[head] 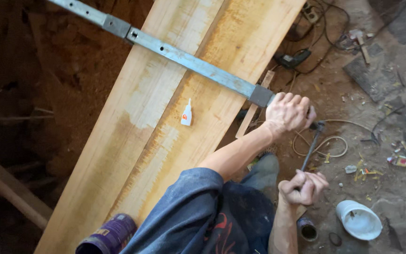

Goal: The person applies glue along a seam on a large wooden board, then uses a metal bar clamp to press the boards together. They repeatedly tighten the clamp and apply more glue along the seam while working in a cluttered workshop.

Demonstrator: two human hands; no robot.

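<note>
Blue cloth of the person's shirt (184,211) fills the bottom of the view, nearest to the camera, and beside it stands a purple can (109,235) on the lower end of the boards.

Two long pale boards (165,108) lie side by side, edge to edge, and run from the bottom left up to the top. Across them, near the top, lies a long grey metal clamp bar (189,61), with its far end beyond the left board and its near end past the right edge of the right board. So the clamp is already set over both boards, and the joint between them looks closed, though a yellowish stain runs along it.

At the near end of the bar the left hand (287,113) is wrapped tightly round the clamp head. The right hand (304,187) is closed as a fist round the lower end of a dark handle rod (311,148), which goes up to that same head. It seems the tightening is in progress, not finished; how tight the clamp is cannot be seen.

On the dirt floor at the right lie a white bowl (359,220), a coil of cord (325,141) and a drill (292,59). A small white glue bottle (186,113) lies on the right board, just below the bar
</note>
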